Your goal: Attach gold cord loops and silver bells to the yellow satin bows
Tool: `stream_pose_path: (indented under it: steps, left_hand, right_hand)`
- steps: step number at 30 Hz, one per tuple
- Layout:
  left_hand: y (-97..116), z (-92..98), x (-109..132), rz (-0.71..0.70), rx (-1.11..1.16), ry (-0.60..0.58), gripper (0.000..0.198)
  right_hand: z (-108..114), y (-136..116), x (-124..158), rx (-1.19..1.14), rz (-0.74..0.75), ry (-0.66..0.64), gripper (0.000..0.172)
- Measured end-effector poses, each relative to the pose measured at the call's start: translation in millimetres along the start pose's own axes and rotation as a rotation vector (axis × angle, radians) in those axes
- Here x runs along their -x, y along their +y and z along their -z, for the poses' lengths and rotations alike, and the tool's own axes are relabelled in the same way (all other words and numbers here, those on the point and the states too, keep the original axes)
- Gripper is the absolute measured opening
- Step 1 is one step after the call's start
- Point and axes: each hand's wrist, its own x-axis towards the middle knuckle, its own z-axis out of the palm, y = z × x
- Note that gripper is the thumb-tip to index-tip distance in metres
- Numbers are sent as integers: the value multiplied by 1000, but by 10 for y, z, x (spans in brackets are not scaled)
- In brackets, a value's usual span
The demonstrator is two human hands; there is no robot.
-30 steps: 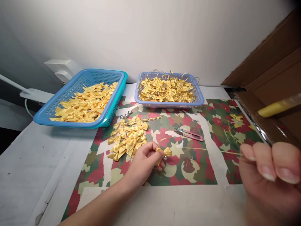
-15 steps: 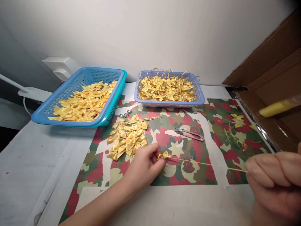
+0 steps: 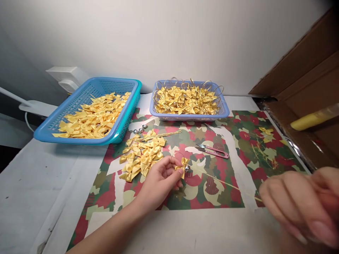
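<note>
My left hand (image 3: 163, 176) pinches a yellow satin ribbon bow (image 3: 184, 161) between thumb and fingers, above the patterned sheet. A small silver bell (image 3: 187, 168) shows at the bow's right side, and a thin loop rises over my fingertips. From there a fine yellow thread (image 3: 225, 183) runs rightward to my right hand (image 3: 298, 201), which is closed on it at the right edge and slightly blurred. Beside my left hand lies a pile of loose yellow bows (image 3: 143, 157), with gold cords (image 3: 166, 134) across its top. Several loose bells (image 3: 140, 130) lie just behind.
Pink thread snips (image 3: 215, 152) lie mid-sheet. A blue basket (image 3: 79, 140) of bows stands at left, and a second basket (image 3: 190, 115) of bows with gold loops at the back. Thread scraps (image 3: 261, 151) and one bow (image 3: 266, 131) lie at right, near a cardboard box (image 3: 299, 77).
My left hand has turned the bow, so the bell and a thin loop now show. My right hand has moved a little leftward and rotated, with the thread still stretched between both hands.
</note>
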Motion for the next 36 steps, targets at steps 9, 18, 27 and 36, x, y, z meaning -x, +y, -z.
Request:
stream_pose_path:
  steps: [9, 18, 27, 36]
  left_hand:
    - [1, -9, 24, -10, -25, 22, 19]
    - [64, -47, 100, 0, -77, -3, 15]
    - [16, -75, 130, -84, -115, 21, 15]
    - [35, -82, 147, -92, -122, 25, 15]
  right_hand:
    - [-648, 59, -74, 136, -496, -459, 22]
    - [-871, 213, 39, 519, -222, -435, 19]
    - [-902, 245, 72, 569, -195, -403, 19]
    - [-939, 276, 104, 569, -191, -354, 20]
